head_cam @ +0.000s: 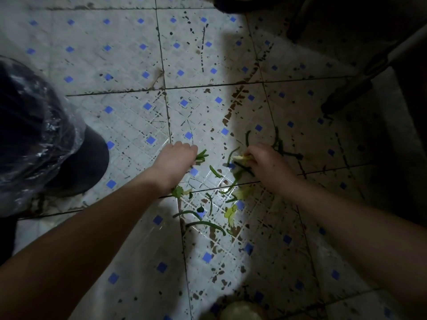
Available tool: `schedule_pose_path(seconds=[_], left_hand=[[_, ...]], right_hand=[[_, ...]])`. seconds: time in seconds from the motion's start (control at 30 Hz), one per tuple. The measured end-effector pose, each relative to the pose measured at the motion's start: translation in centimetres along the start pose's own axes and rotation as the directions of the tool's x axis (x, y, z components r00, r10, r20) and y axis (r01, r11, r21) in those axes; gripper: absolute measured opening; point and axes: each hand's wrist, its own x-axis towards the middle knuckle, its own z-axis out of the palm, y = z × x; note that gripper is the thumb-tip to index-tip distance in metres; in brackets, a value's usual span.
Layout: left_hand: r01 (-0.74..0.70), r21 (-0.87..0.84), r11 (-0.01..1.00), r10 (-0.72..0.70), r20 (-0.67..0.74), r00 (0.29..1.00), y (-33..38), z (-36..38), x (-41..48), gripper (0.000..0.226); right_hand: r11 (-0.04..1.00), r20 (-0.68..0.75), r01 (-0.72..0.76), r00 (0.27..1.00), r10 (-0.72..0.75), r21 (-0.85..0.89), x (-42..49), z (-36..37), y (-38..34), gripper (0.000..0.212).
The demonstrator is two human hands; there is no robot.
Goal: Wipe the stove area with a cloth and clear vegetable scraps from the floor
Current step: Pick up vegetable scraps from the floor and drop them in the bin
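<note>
Two bare forearms reach down over a stained tile floor [129, 65] as a person gathers vegetable scraps in a dim kitchen. At far left, well away from the fingers, a bin [34, 135] lined with clear plastic waits. The left hand [175, 160] is curled shut on a small bunch of green stalks [201, 157] poking out past its fingertips. Between the hands and just below them, loose green strips [205, 225] and pale leaf bits [231, 213] lie scattered on the tiles. The right hand [268, 165] pinches a pale yellow scrap [240, 158] at its fingertips, with more green stems [278, 144] just beyond them. Pick-up looks barely half done: most scraps remain on the floor, and neither stove nor cloth is in view.
</note>
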Motion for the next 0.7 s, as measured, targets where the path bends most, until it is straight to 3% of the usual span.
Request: schedule_pose_path(seconds=[0.17, 0.3, 0.53, 0.7], left_hand=[[0.013, 0.004, 1.0, -0.012, -0.062, 0.998, -1.3, -1.8, -1.4, 0.017], [0.048, 0.022, 0.999, -0.045, -0.127, 0.991, -2.8, -3.5, -2.7, 0.016], [0.108, 0.005, 0.994, -0.103, -0.249, 0.963, -5.6, -6.7, -6.2, 0.009], [0.167, -0.026, 0.986, -0.167, -0.315, 0.934, -7.9, -9.4, -8.8, 0.019]], right_hand=[[0.998, -0.039, 0.016, 0.999, -0.018, -0.058, 0.2, -1.2, -1.9, 0.013], [0.984, -0.072, 0.086, 0.993, -0.098, -0.154, 1.1, -2.3, -3.6, 0.013], [0.957, -0.149, 0.241, 0.953, -0.264, -0.16, 1.8, -4.5, -7.4, 0.013], [0.947, -0.164, 0.271, 0.94, -0.299, -0.172, 2.8, -5.7, -10.2, 0.016]])
